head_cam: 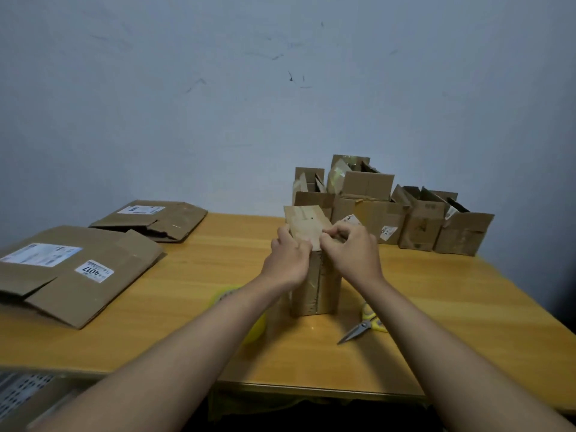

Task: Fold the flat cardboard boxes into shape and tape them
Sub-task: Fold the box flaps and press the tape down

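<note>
Now on the wooden bench (193,275), flat cardboard boxes (71,272) wait at the left and folded boxes (414,219) stand at the back right. Centre, an upright box (314,285) has its top flaps being pressed shut: left hand (288,260) and right hand (350,251) both pinch them. Best hold the flaps flush before reaching for tape (255,325) or scissors (363,325).

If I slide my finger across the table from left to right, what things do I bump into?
Big flat cardboard box → yellow tape roll → upright box held by both hands → yellow-handled scissors → folded boxes at the back right.
</note>
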